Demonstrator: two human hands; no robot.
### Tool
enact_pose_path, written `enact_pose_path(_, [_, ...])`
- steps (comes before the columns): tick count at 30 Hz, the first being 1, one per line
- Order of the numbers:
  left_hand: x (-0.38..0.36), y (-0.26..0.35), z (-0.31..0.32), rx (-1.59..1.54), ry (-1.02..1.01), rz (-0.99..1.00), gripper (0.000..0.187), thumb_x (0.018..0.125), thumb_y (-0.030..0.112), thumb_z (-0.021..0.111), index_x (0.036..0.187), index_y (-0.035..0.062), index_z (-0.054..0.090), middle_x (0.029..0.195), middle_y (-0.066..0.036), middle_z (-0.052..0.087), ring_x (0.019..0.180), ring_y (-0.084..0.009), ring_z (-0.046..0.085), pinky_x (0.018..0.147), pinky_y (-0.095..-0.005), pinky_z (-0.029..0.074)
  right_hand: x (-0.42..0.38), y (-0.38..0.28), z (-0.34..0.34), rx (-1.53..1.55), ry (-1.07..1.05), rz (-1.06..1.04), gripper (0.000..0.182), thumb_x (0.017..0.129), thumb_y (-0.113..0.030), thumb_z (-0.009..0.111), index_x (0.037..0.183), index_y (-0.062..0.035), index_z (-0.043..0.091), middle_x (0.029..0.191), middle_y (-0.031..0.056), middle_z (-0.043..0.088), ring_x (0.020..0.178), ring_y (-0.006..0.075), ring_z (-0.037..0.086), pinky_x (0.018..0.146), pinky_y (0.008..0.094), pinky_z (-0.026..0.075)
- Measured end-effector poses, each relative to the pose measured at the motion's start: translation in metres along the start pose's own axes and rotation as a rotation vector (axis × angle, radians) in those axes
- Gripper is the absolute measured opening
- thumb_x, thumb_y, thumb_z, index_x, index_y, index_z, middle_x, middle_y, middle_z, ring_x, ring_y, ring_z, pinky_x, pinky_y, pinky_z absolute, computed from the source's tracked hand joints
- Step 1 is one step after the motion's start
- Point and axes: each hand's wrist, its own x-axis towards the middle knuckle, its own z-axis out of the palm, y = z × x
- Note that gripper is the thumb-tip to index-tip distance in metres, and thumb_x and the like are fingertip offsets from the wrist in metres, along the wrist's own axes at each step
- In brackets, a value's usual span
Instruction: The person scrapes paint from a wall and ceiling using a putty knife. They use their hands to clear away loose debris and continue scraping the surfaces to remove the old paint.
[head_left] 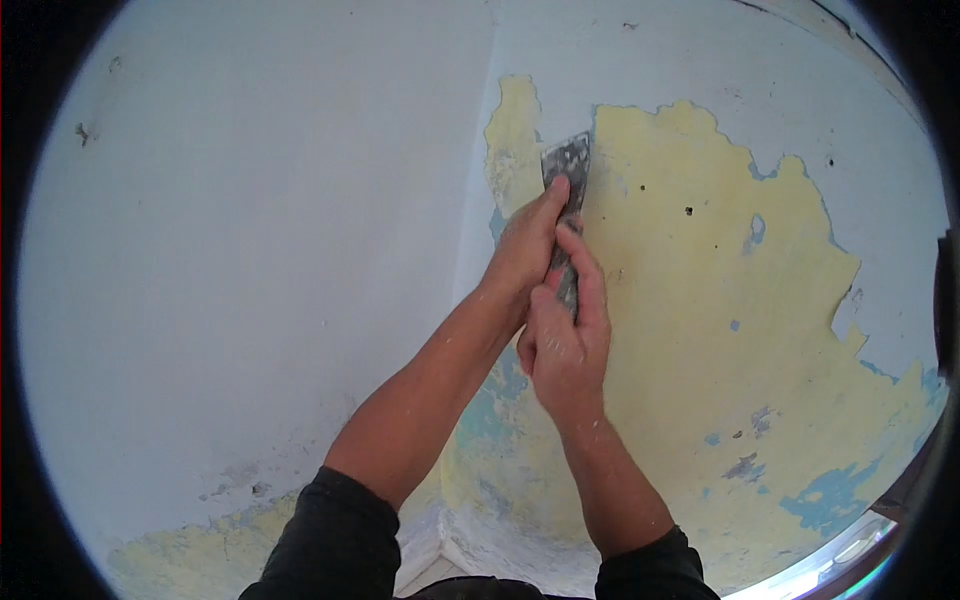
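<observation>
A paint scraper (568, 155) with a worn, paint-smeared blade points upward against the wall. My right hand (572, 340) is wrapped round its handle, with the index finger stretched along it. Higher up, my left hand (525, 245) grips the scraper near the blade, thumb pressed on the metal; its other fingers are mostly hidden. The blade's edge meets white paint (565, 90) between a narrow yellow strip (516, 120) on the left and a broad yellow bare patch (700, 260) on the right.
A white side wall (270, 230) meets the scraped wall at a corner just left of my hands. Pale blue spots (830, 500) and small dark holes (689, 211) mark the yellow surface. A loose flake of white paint (846, 312) hangs at the right.
</observation>
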Motion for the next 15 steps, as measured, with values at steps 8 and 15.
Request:
enact_pose_path(8, [-0.002,-0.01,0.022,0.01,0.014,0.018,0.049,0.099,0.055,0.056,0.102,0.0066,0.064,0.089,-0.001,0.061,0.08,-0.0095,0.055,0.071,-0.0271,0.046,0.028,-0.002,-0.003,-0.065,0.044,-0.161,0.047,0.094,-0.004,0.051,0.14,0.0042,0.046,0.145,0.0219,0.048,0.14,0.0281,0.042,0.116,0.0359,0.029])
enact_pose_path(15, [-0.041,-0.014,0.028,0.009,-0.013,0.059,0.044,0.099,0.053,0.056,0.097,0.0096,0.062,0.077,0.001,0.055,0.062,-0.011,0.052,0.058,-0.0262,0.044,-0.012,-0.01,-0.011,-0.119,-0.021,-0.239,0.046,0.091,-0.004,0.055,0.137,0.0004,0.049,0.136,0.0198,0.055,0.127,0.0272,0.053,0.108,0.0364,0.039])
